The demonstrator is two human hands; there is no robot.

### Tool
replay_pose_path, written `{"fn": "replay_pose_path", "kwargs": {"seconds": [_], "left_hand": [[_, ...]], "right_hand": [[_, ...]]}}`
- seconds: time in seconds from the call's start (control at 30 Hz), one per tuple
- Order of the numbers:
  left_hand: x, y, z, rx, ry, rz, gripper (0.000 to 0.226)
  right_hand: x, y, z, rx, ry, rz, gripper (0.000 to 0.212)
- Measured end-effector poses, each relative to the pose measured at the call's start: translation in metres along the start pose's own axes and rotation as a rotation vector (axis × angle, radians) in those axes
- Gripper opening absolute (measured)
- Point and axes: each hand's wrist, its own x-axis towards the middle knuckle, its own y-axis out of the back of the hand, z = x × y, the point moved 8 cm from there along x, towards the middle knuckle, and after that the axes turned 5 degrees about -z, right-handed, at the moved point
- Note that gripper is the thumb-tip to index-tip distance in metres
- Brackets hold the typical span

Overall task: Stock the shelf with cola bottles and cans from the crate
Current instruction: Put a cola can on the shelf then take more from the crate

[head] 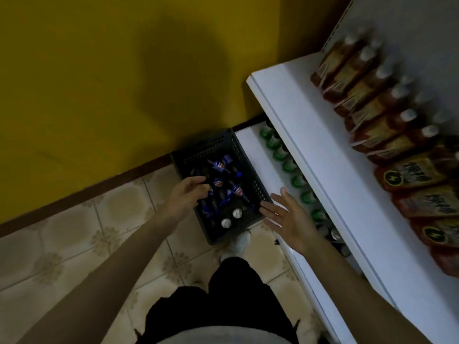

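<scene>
A dark perforated crate (pixel 250 170) stands on the tiled floor against the yellow wall. Inside lie several cola bottles (pixel 219 182) with blue labels, and two cans (pixel 231 218) show their silver tops at the near end. My left hand (pixel 186 194) hovers over the crate's left side with fingers loosely curled, holding nothing. My right hand (pixel 285 217) is spread flat with straight fingers beside the crate's right rim, in front of the lower shelf (pixel 258 155).
The white shelf unit (pixel 310 135) runs along the right. Its lower level holds a row of green bottles (pixel 288 165) and dark cans. Its upper level carries red-brown bottles (pixel 367 95) and pouches. My foot (pixel 238 244) is just behind the crate.
</scene>
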Motion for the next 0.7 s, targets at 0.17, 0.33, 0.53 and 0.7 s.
{"fn": "replay_pose_path", "kwargs": {"seconds": [0.17,0.33,0.53,0.7], "left_hand": [[0.097,0.013,-0.050,-0.060,0.153,0.020,0.031],[0.195,0.015,-0.122,-0.117,0.263,0.035,0.016],[0.335,-0.030,-0.224,-0.004,0.384,-0.093,0.014],[0.428,-0.079,-0.317,0.172,0.437,-0.214,0.010]], "right_hand": [[0.109,0.029,0.020,-0.190,-0.137,0.096,0.036],[0.225,0.038,0.061,-0.445,-0.225,0.146,0.014],[0.381,0.078,0.137,-1.127,-0.319,0.158,0.049],[0.485,0.128,0.192,-1.265,-0.354,0.264,0.070]]}}
